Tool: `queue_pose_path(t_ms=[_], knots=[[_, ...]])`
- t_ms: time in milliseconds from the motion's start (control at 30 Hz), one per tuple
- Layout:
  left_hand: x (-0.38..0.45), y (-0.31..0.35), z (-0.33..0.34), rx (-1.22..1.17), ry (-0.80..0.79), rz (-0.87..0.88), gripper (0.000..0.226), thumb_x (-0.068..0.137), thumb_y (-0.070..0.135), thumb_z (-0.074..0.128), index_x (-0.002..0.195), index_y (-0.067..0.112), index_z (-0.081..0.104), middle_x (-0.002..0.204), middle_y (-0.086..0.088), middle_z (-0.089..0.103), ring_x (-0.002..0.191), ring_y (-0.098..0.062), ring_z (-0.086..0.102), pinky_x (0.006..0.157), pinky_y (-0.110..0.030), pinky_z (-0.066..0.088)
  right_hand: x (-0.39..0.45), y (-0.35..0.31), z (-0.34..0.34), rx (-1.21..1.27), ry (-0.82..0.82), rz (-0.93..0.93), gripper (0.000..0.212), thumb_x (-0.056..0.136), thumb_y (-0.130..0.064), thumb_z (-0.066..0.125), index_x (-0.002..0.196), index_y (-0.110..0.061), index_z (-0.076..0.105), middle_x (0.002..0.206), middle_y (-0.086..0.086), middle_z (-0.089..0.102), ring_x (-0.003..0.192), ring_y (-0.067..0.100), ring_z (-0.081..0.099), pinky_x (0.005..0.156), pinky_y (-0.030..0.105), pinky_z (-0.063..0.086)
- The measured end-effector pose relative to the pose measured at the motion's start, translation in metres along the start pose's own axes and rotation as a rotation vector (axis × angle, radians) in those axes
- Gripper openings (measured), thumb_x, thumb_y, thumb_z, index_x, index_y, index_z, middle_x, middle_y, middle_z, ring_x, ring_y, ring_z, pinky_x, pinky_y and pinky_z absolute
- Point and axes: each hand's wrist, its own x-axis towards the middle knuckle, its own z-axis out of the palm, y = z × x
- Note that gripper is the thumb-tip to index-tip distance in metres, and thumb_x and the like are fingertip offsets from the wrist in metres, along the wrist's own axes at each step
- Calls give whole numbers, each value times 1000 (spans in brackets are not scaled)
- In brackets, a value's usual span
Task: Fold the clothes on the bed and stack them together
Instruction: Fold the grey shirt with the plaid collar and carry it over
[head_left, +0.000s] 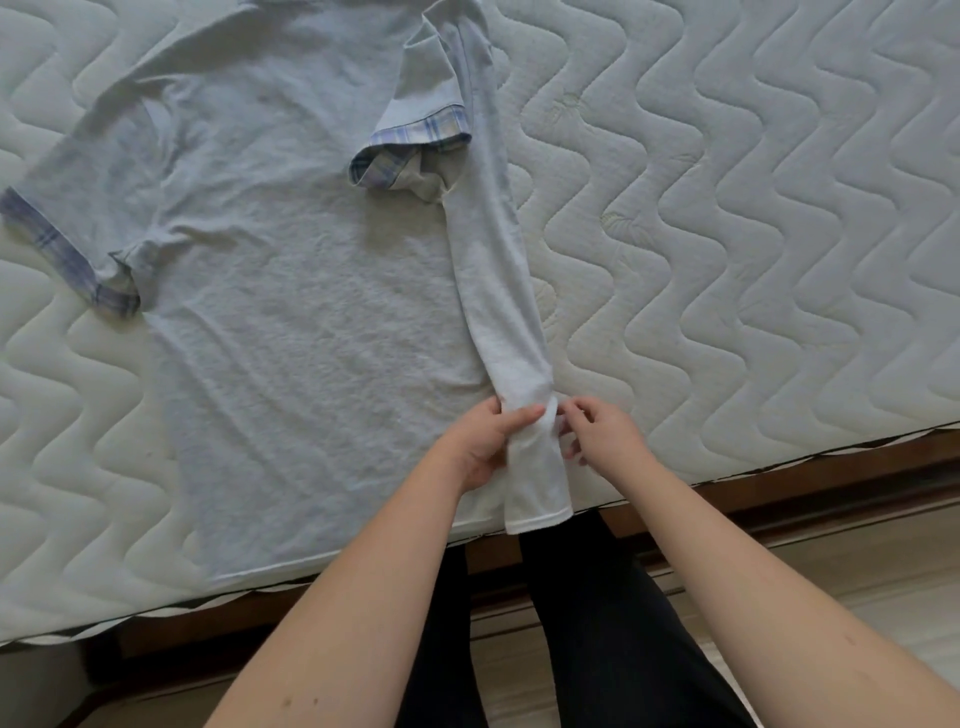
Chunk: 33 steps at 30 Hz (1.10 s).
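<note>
A pale grey short-sleeved shirt (291, 291) lies spread flat on the quilted white mattress (727, 234) of a bed, its hem running along the near edge of the bed and its neck end reaching out of view at the top. The shirt's right-hand side is folded inward into a long narrow strip (498, 291) that runs from the shoulder down to the hem, and the sleeve on that side (415, 140), trimmed with a blue-and-cream plaid cuff, is turned over onto the body of the shirt. The other sleeve (72, 239), with a matching plaid cuff, lies spread out to the left on the mattress.

Both hands meet at the lower end of the folded strip, near the hem. The left hand (488, 441) grips the strip from its left, thumb lying across the top of the cloth and fingers tucked beneath it. The right hand (597, 431) is at the strip's right edge with its fingers curled, the fingertips pinching the fold.

The corner of the strip hangs slightly over the mattress edge. Below it runs the bed's dark wooden frame (779, 483), and beneath that a pale floor (857, 566). The person stands against the bed in black trousers (571, 623), bare forearms reaching forward from the bottom of the view.
</note>
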Motion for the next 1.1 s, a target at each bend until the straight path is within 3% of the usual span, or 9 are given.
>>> queue_pose_path(t_ms=[133, 267, 333, 500, 667, 867, 967, 1033, 1100], knots=[[7, -5, -3, 285, 116, -20, 30, 90, 6, 59, 120, 12, 63, 109, -9, 70, 89, -20, 65, 66, -26, 51, 10, -9, -4, -46, 200, -113, 21, 101, -29, 48, 100, -22, 68, 98, -2, 72, 89, 13, 64, 77, 30, 46], [7, -18, -13, 275, 181, 40, 21, 94, 22, 63, 112, 12, 69, 112, -6, 73, 101, -18, 69, 93, -32, 54, 29, -41, 0, 62, 174, -127, 32, 96, -32, 58, 125, -18, 59, 110, 1, 68, 93, 11, 61, 83, 27, 46], [2, -29, -16, 198, 160, 61, 24, 92, 26, 68, 113, 14, 70, 109, -3, 74, 102, -17, 70, 94, -33, 54, 37, -58, 3, 2, 142, -117, 41, 91, -33, 66, 128, -18, 56, 103, -1, 64, 92, 13, 60, 87, 32, 48], [-3, -61, -17, 330, 171, 28, 18, 93, 23, 67, 110, 19, 67, 108, 2, 73, 96, -14, 70, 80, -23, 55, 46, -69, 7, -253, 103, -96, 26, 92, -38, 61, 105, -16, 68, 101, 4, 70, 92, 22, 63, 75, 32, 46], [-12, -84, -18, 372, 296, 57, 30, 99, 30, 57, 122, 13, 63, 112, -5, 72, 99, -19, 69, 89, -37, 56, 39, -45, 0, -267, 202, -64, 29, 93, -45, 58, 96, -18, 65, 96, 4, 69, 87, 24, 62, 74, 35, 46], [-19, -115, -31, 438, 371, 34, 15, 95, 22, 64, 96, 7, 61, 82, -7, 67, 73, -19, 63, 73, -36, 54, 6, 1, 4, -247, -103, 1, 22, 86, -40, 72, 87, -19, 65, 84, -1, 68, 87, 24, 67, 77, 36, 54], [-22, -123, -32, 458, 337, 18, 13, 96, 22, 62, 91, 11, 57, 81, -5, 68, 69, -12, 67, 62, -23, 53, -7, 15, 11, -255, -19, 25, 29, 88, -43, 67, 85, -17, 56, 86, 6, 66, 85, 28, 65, 74, 42, 53], [-24, -128, -29, 505, 305, 11, 14, 97, 23, 61, 88, 14, 55, 81, -4, 71, 65, -7, 67, 59, -21, 52, -16, 26, 14, -306, 42, 1, 27, 90, -44, 65, 90, -19, 56, 85, 0, 63, 85, 25, 63, 69, 34, 45], [-25, -131, -24, 552, 294, 8, 16, 97, 24, 60, 84, 16, 53, 75, 0, 71, 56, -2, 64, 52, -18, 49, -26, 37, 17, -339, -43, -9, 30, 90, -42, 66, 107, -18, 62, 95, -2, 65, 91, 21, 62, 76, 33, 47]])
